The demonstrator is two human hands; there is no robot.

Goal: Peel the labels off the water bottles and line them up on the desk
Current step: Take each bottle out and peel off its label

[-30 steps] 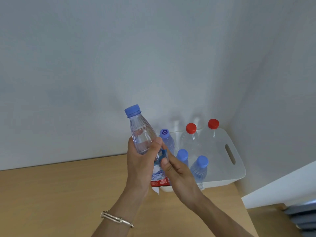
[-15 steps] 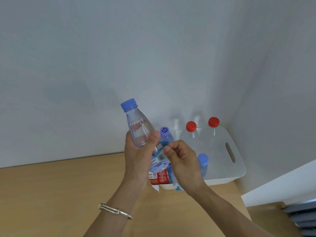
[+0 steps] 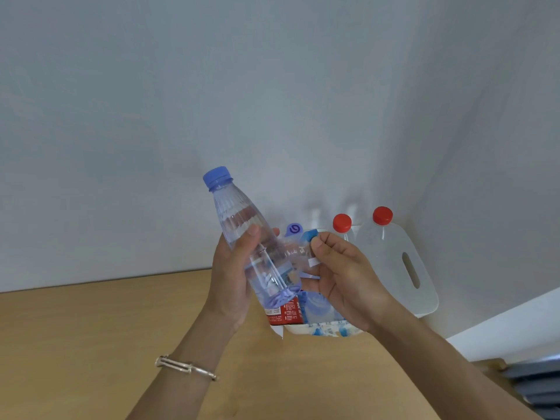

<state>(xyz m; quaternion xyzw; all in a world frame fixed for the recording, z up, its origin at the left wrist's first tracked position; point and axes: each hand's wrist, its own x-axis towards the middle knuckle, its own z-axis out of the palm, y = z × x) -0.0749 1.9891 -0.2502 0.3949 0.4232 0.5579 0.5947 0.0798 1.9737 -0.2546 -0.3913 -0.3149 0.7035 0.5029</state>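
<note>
My left hand (image 3: pixel 231 278) grips a clear water bottle (image 3: pixel 242 231) with a blue cap, held tilted to the left above the wooden desk (image 3: pixel 91 344). My right hand (image 3: pixel 342 277) pinches the edge of its transparent label (image 3: pixel 298 253), which is pulled off to the right of the bottle. Behind my hands a white tub (image 3: pixel 424 286) holds more bottles: two with red caps (image 3: pixel 342 222) at the back and one with a blue cap (image 3: pixel 294 229), partly hidden. A red label (image 3: pixel 286 312) lies at the tub's front edge.
The desk stands in a corner, with white walls behind and to the right. The tub sits at the desk's far right end. A white surface (image 3: pixel 500 328) and dark slats (image 3: pixel 533 386) lie beyond the desk's right edge.
My right hand closed on the label edge and pulled it rightward away from the bottle. The left hand raised the bottle a little and tilted it more to the left.
</note>
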